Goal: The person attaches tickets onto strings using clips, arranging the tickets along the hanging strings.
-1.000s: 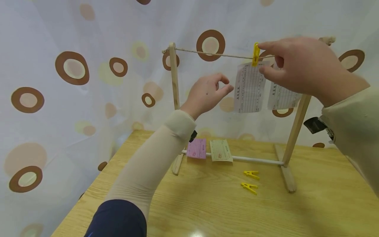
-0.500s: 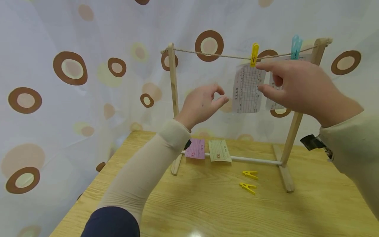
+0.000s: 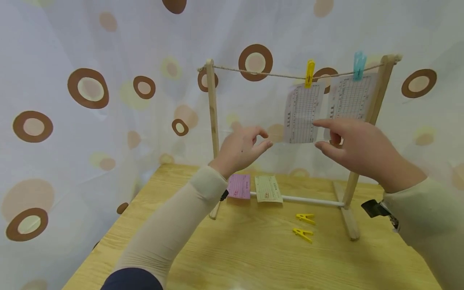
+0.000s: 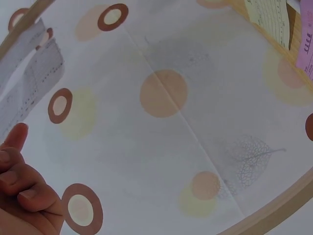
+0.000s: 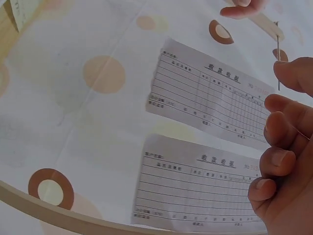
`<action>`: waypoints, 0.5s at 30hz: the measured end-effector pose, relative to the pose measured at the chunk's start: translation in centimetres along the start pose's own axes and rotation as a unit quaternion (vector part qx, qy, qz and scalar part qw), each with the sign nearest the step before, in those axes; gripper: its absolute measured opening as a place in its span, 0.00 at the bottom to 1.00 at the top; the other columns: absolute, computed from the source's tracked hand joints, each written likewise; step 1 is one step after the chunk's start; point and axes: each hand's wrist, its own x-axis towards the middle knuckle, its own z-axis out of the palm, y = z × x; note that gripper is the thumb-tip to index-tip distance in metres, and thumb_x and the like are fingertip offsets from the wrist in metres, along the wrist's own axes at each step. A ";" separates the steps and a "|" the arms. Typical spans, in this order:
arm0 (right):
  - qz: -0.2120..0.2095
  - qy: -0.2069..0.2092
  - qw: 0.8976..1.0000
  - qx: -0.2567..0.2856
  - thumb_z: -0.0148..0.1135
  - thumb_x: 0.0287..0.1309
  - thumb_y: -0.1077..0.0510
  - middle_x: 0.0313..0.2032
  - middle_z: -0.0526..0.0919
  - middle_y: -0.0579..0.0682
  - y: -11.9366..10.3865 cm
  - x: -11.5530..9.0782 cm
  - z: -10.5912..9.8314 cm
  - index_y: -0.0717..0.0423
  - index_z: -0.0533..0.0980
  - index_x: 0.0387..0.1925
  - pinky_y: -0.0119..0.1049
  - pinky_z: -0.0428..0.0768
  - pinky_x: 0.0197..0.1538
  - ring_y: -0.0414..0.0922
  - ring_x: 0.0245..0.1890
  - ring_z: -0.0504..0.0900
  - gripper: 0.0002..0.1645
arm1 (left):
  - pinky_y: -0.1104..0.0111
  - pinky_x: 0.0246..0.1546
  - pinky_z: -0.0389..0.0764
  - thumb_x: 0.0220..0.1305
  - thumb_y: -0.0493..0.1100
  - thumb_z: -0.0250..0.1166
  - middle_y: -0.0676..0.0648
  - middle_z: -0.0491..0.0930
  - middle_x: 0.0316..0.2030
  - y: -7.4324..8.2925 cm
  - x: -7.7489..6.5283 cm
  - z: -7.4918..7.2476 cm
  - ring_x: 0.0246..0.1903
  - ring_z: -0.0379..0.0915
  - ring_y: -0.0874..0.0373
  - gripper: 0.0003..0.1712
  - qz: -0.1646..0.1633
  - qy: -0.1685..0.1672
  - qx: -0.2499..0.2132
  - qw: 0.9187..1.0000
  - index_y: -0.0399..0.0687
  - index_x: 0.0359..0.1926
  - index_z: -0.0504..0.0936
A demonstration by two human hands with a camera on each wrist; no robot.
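Observation:
Two white receipt slips hang from a rope [image 3: 253, 73] strung between wooden posts. A yellow clothespin [image 3: 309, 74] holds the left slip [image 3: 302, 117], and a blue clothespin [image 3: 359, 66] holds the right slip [image 3: 351, 96]. My right hand [image 3: 362, 149], fingers loosely bent and holding nothing, is in front of the slips' lower parts; the right wrist view shows both printed slips beside its fingers [image 5: 276, 156]. My left hand [image 3: 241, 149] is left of the slips in mid-air, fingers loosely curved around nothing. In the left wrist view its fingertips [image 4: 19, 134] show near a slip's edge.
A pink slip [image 3: 239, 186] and a pale yellow slip [image 3: 267, 188] lie over the white lower bar [image 3: 311, 200]. Two yellow clothespins [image 3: 305, 218] lie on the wooden table [image 3: 232, 249] in front. A patterned curtain [image 3: 119, 52] stands behind the frame.
My right hand has left the yellow clothespin and come down, uncovering the blue clothespin and the right slip. My left hand has also lowered slightly. The left slip stays hanging.

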 end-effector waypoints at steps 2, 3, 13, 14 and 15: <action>0.004 -0.011 1.000 0.010 0.69 0.64 0.51 0.25 0.68 0.45 0.1 -0.6 0.8 0.54 0.75 0.66 0.39 0.63 0.26 0.43 0.22 0.62 0.30 | 0.67 0.25 0.67 0.75 0.59 0.57 0.52 0.74 0.28 -0.2 -0.5 0.4 0.24 0.65 0.58 0.21 0.000 -0.009 0.002 1.000 0.53 0.56 0.82; 0.006 -0.014 1.000 0.015 0.69 0.64 0.51 0.26 0.68 0.46 0.3 -0.9 1.2 0.54 0.75 0.66 0.39 0.63 0.26 0.43 0.22 0.62 0.31 | 0.67 0.26 0.67 0.75 0.59 0.57 0.52 0.74 0.28 -0.3 -0.6 0.6 0.25 0.66 0.58 0.21 0.000 -0.013 0.003 1.000 0.53 0.56 0.82; 0.020 -0.038 0.998 0.052 0.68 0.66 0.49 0.27 0.66 0.44 1.5 -3.1 4.5 0.54 0.74 0.66 0.37 0.62 0.26 0.41 0.20 0.57 0.30 | 0.68 0.27 0.70 0.74 0.58 0.59 0.53 0.73 0.25 -1.2 -1.6 2.4 0.27 0.68 0.60 0.19 0.019 -0.008 -0.003 1.000 0.52 0.54 0.82; 0.022 -0.042 0.997 0.056 0.67 0.66 0.49 0.27 0.66 0.45 1.6 -3.2 4.8 0.54 0.74 0.67 0.37 0.62 0.25 0.40 0.19 0.57 0.31 | 0.68 0.27 0.70 0.74 0.58 0.59 0.53 0.73 0.25 -1.3 -1.7 2.6 0.27 0.68 0.60 0.19 0.018 -0.010 -0.006 1.000 0.52 0.54 0.82; 0.025 -0.046 0.997 0.059 0.67 0.66 0.49 0.27 0.66 0.45 1.6 -3.4 5.1 0.53 0.74 0.67 0.37 0.62 0.25 0.40 0.19 0.57 0.31 | 0.67 0.26 0.70 0.74 0.58 0.59 0.53 0.72 0.25 -1.4 -1.9 2.8 0.27 0.67 0.60 0.19 0.017 -0.013 -0.009 1.000 0.52 0.54 0.82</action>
